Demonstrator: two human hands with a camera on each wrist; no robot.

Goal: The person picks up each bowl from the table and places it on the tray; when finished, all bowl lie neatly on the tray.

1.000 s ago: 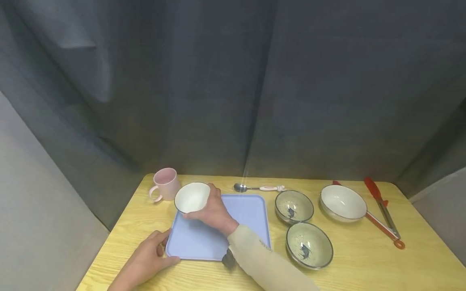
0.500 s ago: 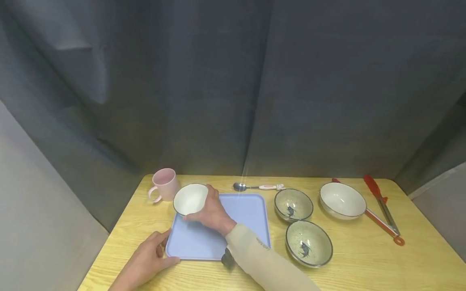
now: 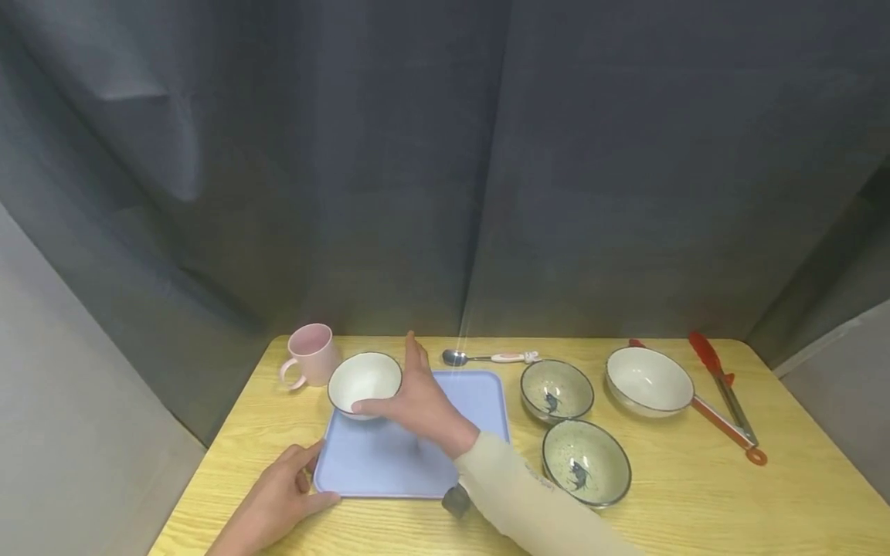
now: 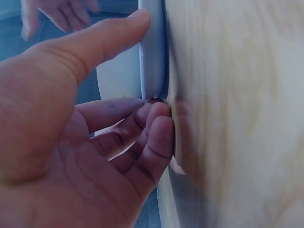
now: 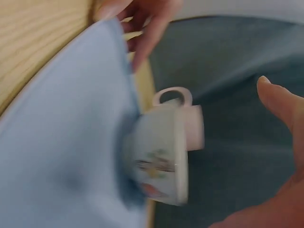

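A small white bowl [image 3: 363, 380] with a dark rim stands upright on the far left corner of a light blue tray [image 3: 410, 467]. Its outside shows a coloured picture [image 5: 154, 166] in the right wrist view. My right hand [image 3: 433, 401] is beside the bowl, fingers spread and apart from it, with the thumb overlapping its near rim in the head view. At the tray's near left corner my left hand [image 3: 278, 488] holds the edges between thumb and fingers; in the left wrist view the thumb [image 4: 109, 38] lies along the rim and the other fingers curl near the table.
A pink mug [image 3: 313, 355] stands left of the bowl. Behind the tray lies a spoon [image 3: 487, 357]. Two speckled bowls [image 3: 587, 463] stand right of it, then a white bowl [image 3: 650, 380] over a red-handled utensil [image 3: 726, 425], and red-tipped tongs [image 3: 719, 378]. A dark curtain [image 3: 445, 170] hangs behind.
My right hand has let go of the white bowl, its fingers opening and drawing away to the right. The bowl now rests on the tray. My left hand keeps its place.
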